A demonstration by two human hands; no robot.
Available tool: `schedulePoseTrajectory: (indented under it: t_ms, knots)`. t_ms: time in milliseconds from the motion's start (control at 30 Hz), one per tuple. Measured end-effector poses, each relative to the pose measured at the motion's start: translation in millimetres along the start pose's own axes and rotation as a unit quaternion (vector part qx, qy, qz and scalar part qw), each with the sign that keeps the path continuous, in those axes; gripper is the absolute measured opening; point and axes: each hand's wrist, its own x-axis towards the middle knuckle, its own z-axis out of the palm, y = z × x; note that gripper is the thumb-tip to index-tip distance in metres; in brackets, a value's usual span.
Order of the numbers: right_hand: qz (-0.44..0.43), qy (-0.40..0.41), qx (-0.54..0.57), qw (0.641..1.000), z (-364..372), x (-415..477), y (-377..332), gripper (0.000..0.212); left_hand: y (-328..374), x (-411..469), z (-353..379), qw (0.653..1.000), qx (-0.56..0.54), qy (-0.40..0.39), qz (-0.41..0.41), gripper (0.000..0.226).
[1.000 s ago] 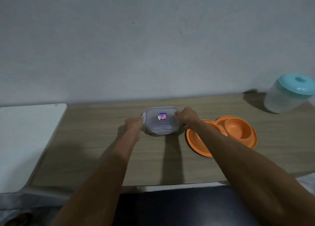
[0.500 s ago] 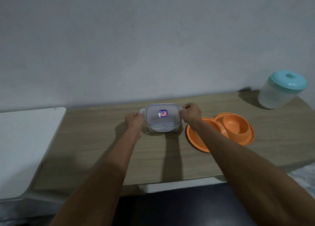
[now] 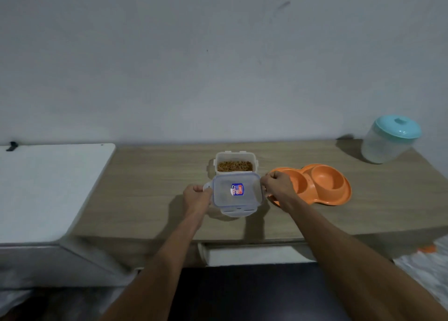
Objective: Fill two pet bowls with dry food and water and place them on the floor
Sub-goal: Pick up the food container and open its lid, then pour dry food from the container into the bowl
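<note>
A clear plastic food container (image 3: 234,162) stands uncovered on the wooden table (image 3: 145,199), with brown dry food visible inside. Its clear lid (image 3: 237,193), marked with a blue sticker, is held just in front of and above it. My left hand (image 3: 196,197) grips the lid's left side flap and my right hand (image 3: 276,186) grips its right edge. An orange double pet bowl (image 3: 322,185) lies to the right of the container, both cups without contents; my right hand covers part of its left cup.
A translucent jug with a teal lid (image 3: 390,140) stands at the table's back right, near the wall. A white appliance top (image 3: 48,187) adjoins the table on the left. Dark floor lies below the table's front edge.
The lid has come off the container and moved toward me in both hands, exposing the dry food. My view has shifted slightly.
</note>
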Motion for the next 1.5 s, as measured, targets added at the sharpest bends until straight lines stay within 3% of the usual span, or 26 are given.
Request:
schedulePoseTrajectory:
  t_ms: [100,300,567,700,867,1000,1167,1300,1500]
  knots:
    - [0.022,-0.018,-0.058,0.998,2,-5,19,0.013,-14,-15,-1,0.997,0.076,0.019,-0.016,0.011]
    - [0.002,0.000,-0.182,0.983,23,3,47,0.015,-21,-13,2,0.948,0.315,0.022,0.038,0.032]
    - [-0.045,0.043,-0.344,0.937,28,5,33,0.030,-22,-16,11,0.933,0.355,-0.035,0.046,0.063]
    - [-0.076,0.077,-0.297,0.949,33,27,2,0.036,-37,-16,9,0.879,0.448,-0.035,0.160,0.086]
    - [0.036,0.061,-0.202,0.977,49,63,-24,0.052,-52,-9,25,0.804,0.507,-0.111,0.292,0.083]
    - [0.094,0.039,-0.152,0.983,58,73,-27,0.034,-61,0,35,0.783,0.539,-0.163,0.265,0.084]
    - [0.147,0.002,0.021,0.989,62,69,-28,0.022,-61,4,34,0.783,0.533,-0.181,0.263,0.088]
    - [0.151,-0.027,0.124,0.980,52,60,-36,0.032,-59,4,36,0.780,0.538,-0.185,0.261,0.093]
    - [0.122,-0.018,0.186,0.975,1,47,-44,0.021,-46,-4,53,0.772,0.557,-0.151,0.267,0.091]
